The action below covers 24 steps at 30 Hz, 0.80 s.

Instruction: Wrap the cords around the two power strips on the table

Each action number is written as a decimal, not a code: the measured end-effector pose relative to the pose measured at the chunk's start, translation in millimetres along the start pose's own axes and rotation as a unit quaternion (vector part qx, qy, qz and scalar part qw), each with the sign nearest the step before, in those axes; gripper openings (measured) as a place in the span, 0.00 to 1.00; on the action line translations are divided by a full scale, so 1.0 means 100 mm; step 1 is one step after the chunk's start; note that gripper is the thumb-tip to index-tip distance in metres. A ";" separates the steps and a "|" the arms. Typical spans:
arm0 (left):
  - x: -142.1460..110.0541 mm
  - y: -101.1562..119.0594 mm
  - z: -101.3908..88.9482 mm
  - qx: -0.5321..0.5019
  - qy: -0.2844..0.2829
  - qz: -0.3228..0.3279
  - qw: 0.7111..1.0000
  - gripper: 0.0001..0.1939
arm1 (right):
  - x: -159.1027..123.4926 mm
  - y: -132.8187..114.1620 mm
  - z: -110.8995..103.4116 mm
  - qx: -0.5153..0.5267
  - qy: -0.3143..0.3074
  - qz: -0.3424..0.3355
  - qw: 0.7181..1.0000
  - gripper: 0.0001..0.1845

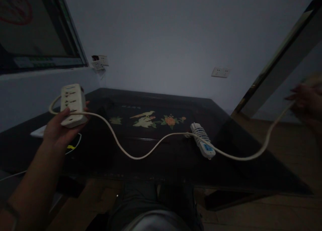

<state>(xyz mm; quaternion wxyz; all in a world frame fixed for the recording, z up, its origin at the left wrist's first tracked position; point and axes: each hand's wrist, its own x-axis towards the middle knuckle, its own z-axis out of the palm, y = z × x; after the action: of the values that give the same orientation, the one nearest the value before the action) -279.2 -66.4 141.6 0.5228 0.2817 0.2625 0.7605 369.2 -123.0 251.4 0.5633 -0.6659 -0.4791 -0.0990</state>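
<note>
A dark table (130, 145) with an inlaid bird and flowers stands against a pale wall (156, 39) in a dim room, with a wall socket (220, 72) on the far right and a window (37, 29) on the far left. Above the table's left side, the left hand (59, 130) grips a white power strip (72, 101), its thumb close to where the cord (137, 158) crosses the strip's near end. The cord dips over the table and rises to the right hand (308, 100) at the right border; that hand looks closed round it, though blur hides the fingers. On the right of the table lies a second power strip (201, 133), wrapped in its own lead. The long cord passes across it, and whether they touch I can't tell. That crossing looks the likeliest trouble: a sharp pull could catch the wrapped lead and drag the second strip along. Slack looping near the left wrist could kink or twist if wound unevenly, and a loose thumb might let the held strip drop onto the thin white cable (78, 142) below
</note>
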 end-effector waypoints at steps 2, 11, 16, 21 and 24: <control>-0.10 -0.06 0.18 -0.011 -0.037 -0.016 0.999 0.20 | -0.15 -0.33 0.33 0.047 -0.072 0.082 0.993 0.26; -0.57 -0.24 0.75 -0.048 -0.199 -0.092 0.975 0.37 | -0.94 -0.54 2.09 -0.160 -0.438 -0.047 0.883 0.16; -0.79 -0.15 0.93 -0.031 -0.254 -0.083 0.963 0.38 | -1.48 -0.36 2.66 -0.215 -0.464 -0.058 0.857 0.15; -1.03 -0.26 1.07 -0.017 -0.275 -0.135 0.952 0.38 | -1.81 -0.38 2.85 -0.244 -0.469 -0.065 0.846 0.19; -1.17 -0.47 1.11 -0.015 -0.286 -0.192 0.939 0.39 | -1.90 -0.39 2.88 -0.255 -0.463 -0.069 0.846 0.21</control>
<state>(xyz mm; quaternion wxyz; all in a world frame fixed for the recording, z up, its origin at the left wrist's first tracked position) -136.3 -150.6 169.0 0.7158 0.4237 0.1399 0.5371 123.6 16.4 49.3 0.0780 -0.7194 -0.6872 0.0638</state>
